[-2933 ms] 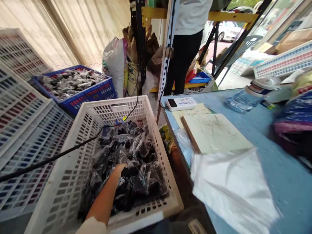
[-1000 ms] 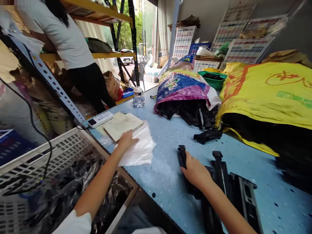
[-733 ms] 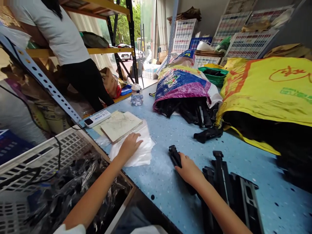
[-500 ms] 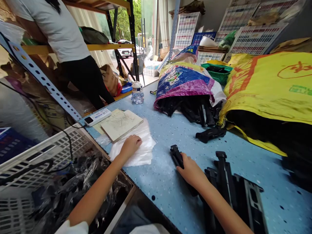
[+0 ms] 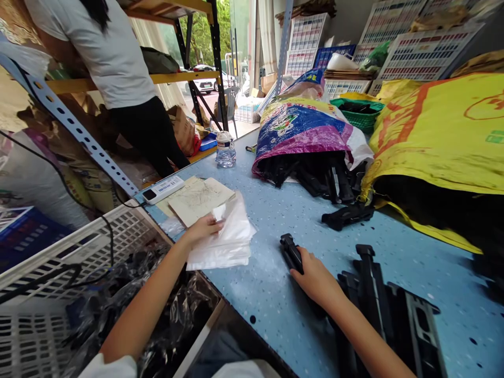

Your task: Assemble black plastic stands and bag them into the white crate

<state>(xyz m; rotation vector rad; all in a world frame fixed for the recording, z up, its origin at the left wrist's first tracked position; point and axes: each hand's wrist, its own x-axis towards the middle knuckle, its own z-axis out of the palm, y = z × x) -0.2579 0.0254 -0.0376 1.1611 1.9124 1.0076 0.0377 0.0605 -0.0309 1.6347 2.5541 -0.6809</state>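
Note:
My left hand (image 5: pixel 203 231) pinches the edge of a thin white plastic bag, lifting it a little from the stack of white plastic bags (image 5: pixel 224 252) on the blue table. My right hand (image 5: pixel 315 273) is wrapped round a long black plastic part (image 5: pixel 292 253), with its far end showing past the fingers; its kind is unclear. To the right of that hand lie several similar black parts (image 5: pixel 370 289), side by side, partly hidden by my forearm. One more black part (image 5: pixel 347 215) rests alone farther back.
A blue-purple sack (image 5: pixel 299 131) and a yellow sack (image 5: pixel 437 142) spill black parts onto the table. A white crate (image 5: pixel 129 223) with bagged items stands at left. A board (image 5: pixel 201 199), a white device (image 5: pixel 164 189) and a bottle (image 5: pixel 226 149) sit along the edge. Another person (image 5: pixel 98 58) stands beyond.
My left hand has moved left and closed on the top bag, raising its edge off the stack. My right hand keeps its hold on the black part. The view has shifted slightly.

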